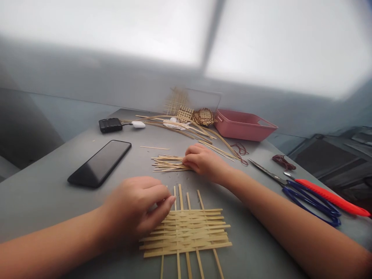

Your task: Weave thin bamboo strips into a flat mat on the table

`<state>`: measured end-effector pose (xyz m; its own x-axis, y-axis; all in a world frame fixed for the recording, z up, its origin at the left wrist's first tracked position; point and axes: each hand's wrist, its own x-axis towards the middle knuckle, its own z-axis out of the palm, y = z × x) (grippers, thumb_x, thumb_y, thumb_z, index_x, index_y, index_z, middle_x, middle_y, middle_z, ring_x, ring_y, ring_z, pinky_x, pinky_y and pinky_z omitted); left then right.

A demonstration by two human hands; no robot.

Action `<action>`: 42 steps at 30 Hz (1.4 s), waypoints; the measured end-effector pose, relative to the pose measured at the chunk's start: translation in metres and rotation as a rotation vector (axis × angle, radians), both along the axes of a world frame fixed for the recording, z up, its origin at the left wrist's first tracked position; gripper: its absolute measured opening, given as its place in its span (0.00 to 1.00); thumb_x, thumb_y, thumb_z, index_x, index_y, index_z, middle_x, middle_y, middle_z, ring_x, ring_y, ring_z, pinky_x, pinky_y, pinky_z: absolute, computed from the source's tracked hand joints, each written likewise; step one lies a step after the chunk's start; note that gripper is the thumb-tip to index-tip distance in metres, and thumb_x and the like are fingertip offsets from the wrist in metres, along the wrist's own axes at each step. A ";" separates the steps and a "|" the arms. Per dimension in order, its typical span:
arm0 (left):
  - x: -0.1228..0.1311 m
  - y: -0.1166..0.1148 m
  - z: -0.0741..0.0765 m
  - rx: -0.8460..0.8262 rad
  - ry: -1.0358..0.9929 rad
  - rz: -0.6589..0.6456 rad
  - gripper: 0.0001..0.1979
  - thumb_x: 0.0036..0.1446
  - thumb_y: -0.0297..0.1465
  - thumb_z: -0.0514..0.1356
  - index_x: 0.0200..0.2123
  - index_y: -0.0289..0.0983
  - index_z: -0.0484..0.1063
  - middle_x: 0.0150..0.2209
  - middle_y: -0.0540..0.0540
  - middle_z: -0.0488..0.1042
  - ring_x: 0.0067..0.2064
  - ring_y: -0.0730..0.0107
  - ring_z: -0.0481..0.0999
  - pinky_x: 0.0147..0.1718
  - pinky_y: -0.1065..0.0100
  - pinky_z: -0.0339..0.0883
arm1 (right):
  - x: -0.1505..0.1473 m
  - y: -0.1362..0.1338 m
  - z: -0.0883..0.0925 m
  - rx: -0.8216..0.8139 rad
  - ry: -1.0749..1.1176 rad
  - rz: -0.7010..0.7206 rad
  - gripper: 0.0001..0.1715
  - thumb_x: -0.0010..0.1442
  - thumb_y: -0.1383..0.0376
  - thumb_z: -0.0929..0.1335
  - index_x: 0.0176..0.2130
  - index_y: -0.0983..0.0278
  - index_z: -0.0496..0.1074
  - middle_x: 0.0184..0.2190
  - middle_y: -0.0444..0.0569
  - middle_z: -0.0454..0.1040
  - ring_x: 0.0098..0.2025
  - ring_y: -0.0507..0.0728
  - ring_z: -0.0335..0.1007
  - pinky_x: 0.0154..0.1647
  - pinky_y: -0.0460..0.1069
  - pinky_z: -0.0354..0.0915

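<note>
A woven mat of pale bamboo strips (197,228) lies on the grey table near the front, several uprights sticking out at its far and near edges. Over its upper left corner hovers my left hand (142,205), slightly blurred, with fingers curled and thumb near the fingertips; whatever it may hold is hidden. Farther off, my right hand (202,161) has its fingers closed on the right end of a pile of thin bamboo strips (167,163). How many strips are between the fingertips cannot be made out.
A phone (100,163) lies at left, a black device (110,125) behind it. Long strips (174,130) and small woven pieces (205,116) are at the back, beside a pink basket (244,126). On the right are blue-handled scissors (308,199), a red-handled tool (331,197) and dark cord (283,162).
</note>
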<state>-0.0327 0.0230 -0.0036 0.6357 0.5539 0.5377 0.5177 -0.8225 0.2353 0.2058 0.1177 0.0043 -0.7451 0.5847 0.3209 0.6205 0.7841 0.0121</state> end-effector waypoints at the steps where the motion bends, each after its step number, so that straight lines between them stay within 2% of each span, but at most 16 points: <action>1: 0.000 0.000 0.000 -0.007 -0.008 0.001 0.15 0.66 0.28 0.52 0.26 0.37 0.70 0.21 0.52 0.66 0.23 0.73 0.64 0.24 0.69 0.56 | -0.002 -0.001 0.002 0.017 -0.040 -0.002 0.15 0.63 0.73 0.66 0.26 0.64 0.75 0.31 0.50 0.72 0.35 0.56 0.61 0.37 0.49 0.58; 7: -0.001 -0.001 -0.006 -0.020 -0.032 0.011 0.15 0.66 0.30 0.51 0.27 0.38 0.70 0.22 0.52 0.66 0.24 0.72 0.63 0.25 0.69 0.56 | -0.012 -0.004 0.010 0.092 -0.222 -0.014 0.15 0.61 0.76 0.65 0.24 0.65 0.72 0.28 0.51 0.69 0.31 0.57 0.57 0.33 0.51 0.54; 11: 0.000 -0.001 -0.005 -0.025 -0.038 0.013 0.16 0.66 0.29 0.51 0.26 0.38 0.70 0.21 0.52 0.66 0.24 0.72 0.63 0.25 0.69 0.56 | -0.006 -0.002 0.011 0.121 -0.232 -0.033 0.13 0.61 0.74 0.64 0.27 0.65 0.70 0.30 0.53 0.70 0.33 0.58 0.59 0.36 0.51 0.56; 17: 0.000 0.000 0.001 -0.057 0.010 0.002 0.15 0.65 0.28 0.52 0.27 0.36 0.72 0.22 0.51 0.68 0.23 0.72 0.66 0.24 0.70 0.58 | 0.013 0.000 0.011 0.094 -0.181 -0.068 0.09 0.59 0.75 0.65 0.28 0.64 0.67 0.26 0.49 0.68 0.29 0.56 0.57 0.31 0.49 0.53; 22: 0.000 -0.001 -0.001 -0.054 -0.006 0.009 0.15 0.66 0.29 0.51 0.27 0.37 0.72 0.22 0.52 0.68 0.24 0.72 0.65 0.25 0.69 0.57 | 0.019 -0.005 0.013 0.049 -0.103 -0.057 0.09 0.60 0.75 0.63 0.31 0.64 0.69 0.30 0.50 0.71 0.32 0.56 0.62 0.32 0.48 0.56; 28: -0.001 -0.001 -0.001 -0.053 0.009 0.013 0.15 0.66 0.29 0.52 0.27 0.37 0.71 0.22 0.52 0.67 0.24 0.72 0.64 0.25 0.69 0.56 | 0.024 -0.012 0.010 0.007 0.055 -0.098 0.17 0.65 0.74 0.59 0.45 0.66 0.72 0.39 0.56 0.73 0.37 0.57 0.68 0.37 0.50 0.63; 31: -0.001 -0.001 0.000 -0.052 -0.004 0.021 0.15 0.66 0.29 0.51 0.27 0.37 0.71 0.22 0.52 0.67 0.24 0.71 0.64 0.26 0.69 0.56 | 0.024 -0.021 0.013 -0.023 0.138 -0.130 0.14 0.66 0.71 0.59 0.40 0.66 0.73 0.37 0.54 0.74 0.37 0.57 0.70 0.38 0.50 0.64; 34: -0.002 -0.002 0.001 -0.053 0.009 0.023 0.15 0.66 0.29 0.52 0.27 0.37 0.71 0.22 0.52 0.67 0.24 0.71 0.64 0.26 0.69 0.56 | 0.018 -0.037 0.021 -0.154 0.139 -0.143 0.13 0.65 0.63 0.65 0.30 0.63 0.72 0.26 0.46 0.73 0.29 0.54 0.67 0.30 0.47 0.61; 35: -0.003 -0.002 0.002 -0.049 0.009 0.024 0.15 0.66 0.29 0.52 0.26 0.36 0.71 0.21 0.52 0.66 0.24 0.72 0.64 0.25 0.69 0.56 | 0.015 -0.044 0.025 -0.262 0.133 -0.189 0.15 0.64 0.59 0.66 0.29 0.63 0.72 0.23 0.44 0.71 0.26 0.53 0.65 0.27 0.46 0.58; 38: -0.003 -0.003 0.003 -0.058 0.006 0.021 0.16 0.65 0.29 0.52 0.26 0.36 0.71 0.21 0.52 0.67 0.23 0.71 0.64 0.25 0.68 0.56 | 0.006 -0.061 0.035 -0.553 0.029 -0.378 0.24 0.61 0.49 0.66 0.24 0.63 0.68 0.21 0.43 0.70 0.24 0.52 0.61 0.23 0.46 0.52; 42: -0.003 -0.004 0.002 -0.072 -0.032 0.007 0.15 0.65 0.29 0.53 0.25 0.36 0.71 0.21 0.52 0.65 0.23 0.72 0.61 0.25 0.68 0.55 | -0.002 -0.070 0.040 -0.729 -0.154 -0.514 0.25 0.57 0.46 0.66 0.21 0.62 0.66 0.20 0.44 0.70 0.23 0.53 0.59 0.23 0.48 0.50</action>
